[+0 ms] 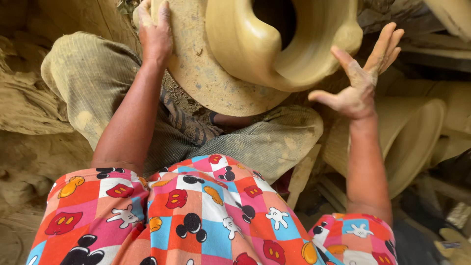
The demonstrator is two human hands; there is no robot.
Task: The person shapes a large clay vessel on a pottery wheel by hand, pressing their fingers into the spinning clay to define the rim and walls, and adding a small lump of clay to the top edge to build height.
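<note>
While the shirt (206,216), a checked print in red, pink, blue and white, is filling the bottom of the frame, both bare forearms are reaching up and away from it. Above the shirt, the knees in dusty olive trousers (93,78) are spreading left and right at mid-frame, clay smears showing on the cloth. Beyond the lap, a round clay-caked wheel disc (206,73) is tilting toward the camera at upper centre, and the wet tan pot (255,44) is sitting on it, its dark mouth facing the top edge, its surface slightly blurred.

Left hand (156,29), upper left of centre: lying palm-down over the disc's left rim, fingers curling over the edge, gripping it.

Right hand (360,78), upper right: spread wide open, fingers fanned and pointing upward, thumb out toward the pot; holding nothing. Thumb tip is sitting at or just beside the pot's right wall — whether touching, cannot tell.

Farther right, behind that hand, pale clay vessels (417,132) are lying on their sides at the right edge. Rough lumps of raw clay (29,108) are banking up along the left edge.
</note>
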